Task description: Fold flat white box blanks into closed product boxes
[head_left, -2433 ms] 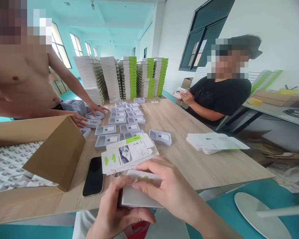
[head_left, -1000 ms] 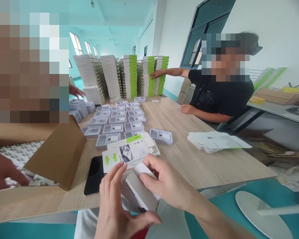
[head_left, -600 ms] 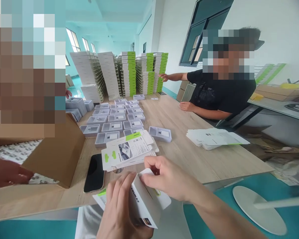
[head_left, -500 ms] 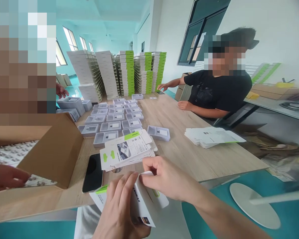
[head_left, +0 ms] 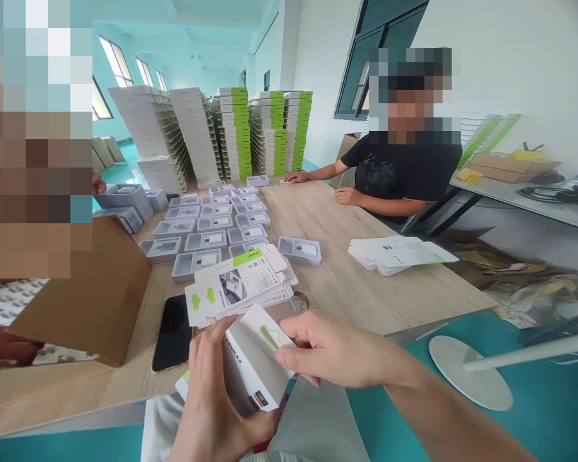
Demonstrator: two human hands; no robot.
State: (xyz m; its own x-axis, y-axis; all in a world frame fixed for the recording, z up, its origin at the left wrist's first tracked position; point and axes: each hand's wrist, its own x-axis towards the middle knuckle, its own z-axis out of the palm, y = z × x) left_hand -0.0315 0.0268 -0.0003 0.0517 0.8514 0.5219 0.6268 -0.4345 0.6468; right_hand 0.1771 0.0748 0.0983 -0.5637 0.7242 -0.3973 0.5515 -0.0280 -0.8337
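At the table's near edge I hold a small white product box with a green hang-tab. My left hand is wrapped round its lower left side from beneath. My right hand pinches its upper right end, fingers closed on the flap by the tab. Just beyond the box lies a loose pile of flat unfolded cartons with green print. A black phone lies face up to the left of the pile.
Rows of grey plastic trays cover the wooden table. An open cardboard carton stands at left, another person's hand in it. A seated person in black rests both hands on the table. Box stacks stand behind; flat sleeves lie right.
I have turned the box in my hands so its tab face points up, and closed its end flap. The seated person drew an arm back from the stacks to the table.
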